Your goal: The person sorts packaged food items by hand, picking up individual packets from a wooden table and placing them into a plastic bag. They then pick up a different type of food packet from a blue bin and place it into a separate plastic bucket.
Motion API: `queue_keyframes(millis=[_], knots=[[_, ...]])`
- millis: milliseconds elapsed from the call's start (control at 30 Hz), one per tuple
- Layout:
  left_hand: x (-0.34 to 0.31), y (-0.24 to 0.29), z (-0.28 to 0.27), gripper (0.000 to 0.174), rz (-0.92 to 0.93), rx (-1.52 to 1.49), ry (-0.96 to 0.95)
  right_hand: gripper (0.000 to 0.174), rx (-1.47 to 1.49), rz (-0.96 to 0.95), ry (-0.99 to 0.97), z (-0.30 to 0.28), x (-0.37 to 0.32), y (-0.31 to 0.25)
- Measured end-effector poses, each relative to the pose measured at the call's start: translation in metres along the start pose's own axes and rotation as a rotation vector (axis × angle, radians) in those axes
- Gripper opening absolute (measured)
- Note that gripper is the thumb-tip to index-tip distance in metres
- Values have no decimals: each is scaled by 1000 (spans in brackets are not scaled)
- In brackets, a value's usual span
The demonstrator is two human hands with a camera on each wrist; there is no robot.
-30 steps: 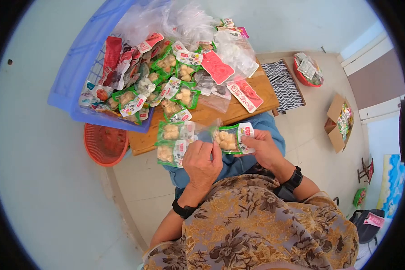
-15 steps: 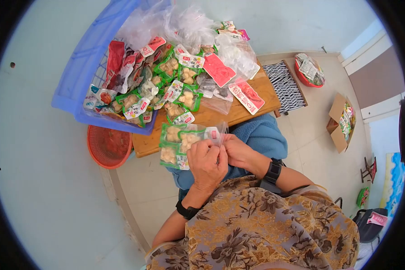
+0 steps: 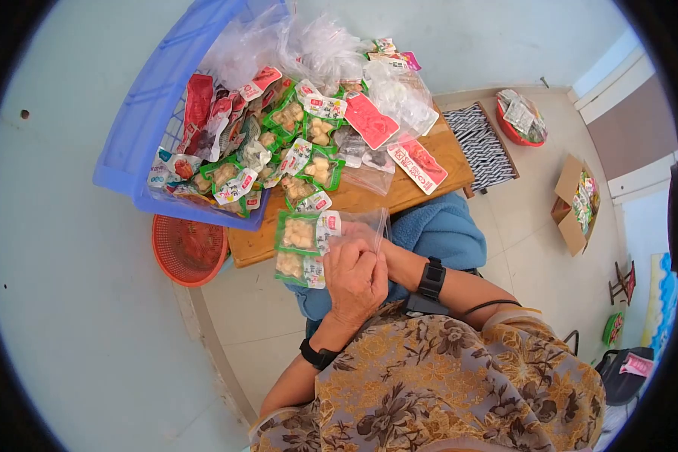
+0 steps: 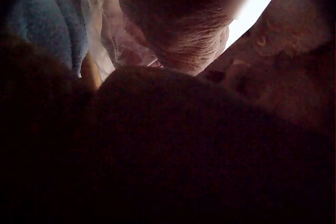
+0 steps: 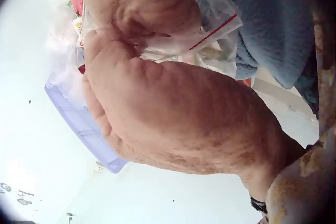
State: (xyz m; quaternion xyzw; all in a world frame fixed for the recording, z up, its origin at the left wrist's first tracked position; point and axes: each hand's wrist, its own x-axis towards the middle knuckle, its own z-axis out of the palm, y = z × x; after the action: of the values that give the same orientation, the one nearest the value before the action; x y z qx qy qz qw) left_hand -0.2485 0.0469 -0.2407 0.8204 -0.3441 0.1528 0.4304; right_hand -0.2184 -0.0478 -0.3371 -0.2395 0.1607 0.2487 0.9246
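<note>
A clear zip bag point(image 3: 369, 218) holds green-edged packets of pale chunks point(image 3: 300, 233), two of them showing one above the other. My left hand point(image 3: 354, 282) has its fingers curled round the bag's near edge. Through the plastic my right hand point(image 3: 365, 235) shows inside the bag mouth, its fingers reaching left beside the packets' white ends; their tips are partly hidden. In the right wrist view, my left hand point(image 5: 178, 113) lies below my right hand point(image 5: 142, 3), beside the bag's red zip line point(image 5: 215, 32). The left wrist view is mostly dark.
A blue crate point(image 3: 124, 162) of mixed packets tilts on the wooden table point(image 3: 256, 245), with packets and clear bags point(image 3: 328, 49) beside it. A red basket point(image 3: 188, 252) stands below left. Blue cloth point(image 3: 448, 233) covers the lap. On the floor are a carton point(image 3: 569, 200) and a red basin point(image 3: 516, 135).
My right hand has moved left with a packet, which went into the bag over the others, and the hand now reaches deeper into the bag. My left hand keeps its grip on the edge.
</note>
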Motion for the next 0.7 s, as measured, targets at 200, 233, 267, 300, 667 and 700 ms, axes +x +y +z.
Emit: queue_keyframes(millis=[200, 233, 267, 300, 667, 700], knots=[[0, 1, -1, 15, 19, -19, -48, 36, -540, -223, -12, -58, 49, 25], [0, 1, -1, 14, 21, -26, -50, 36, -824, -376, -11, -59, 54, 26], [0, 0, -1, 13, 22, -32, -52, 36, -824, -376, -12, -63, 53, 26], [0, 0, 0, 13, 21, -30, -50, 35, -777, -377, -19, -57, 47, 21], [-9, -12, -1, 9, 63, -138, 47, 42, -358, -123, 155, 18, -14, -12], [-10, -11, -3, 9, 35, -95, 79, 41, -391, -107, 122, 18, -15, -12]])
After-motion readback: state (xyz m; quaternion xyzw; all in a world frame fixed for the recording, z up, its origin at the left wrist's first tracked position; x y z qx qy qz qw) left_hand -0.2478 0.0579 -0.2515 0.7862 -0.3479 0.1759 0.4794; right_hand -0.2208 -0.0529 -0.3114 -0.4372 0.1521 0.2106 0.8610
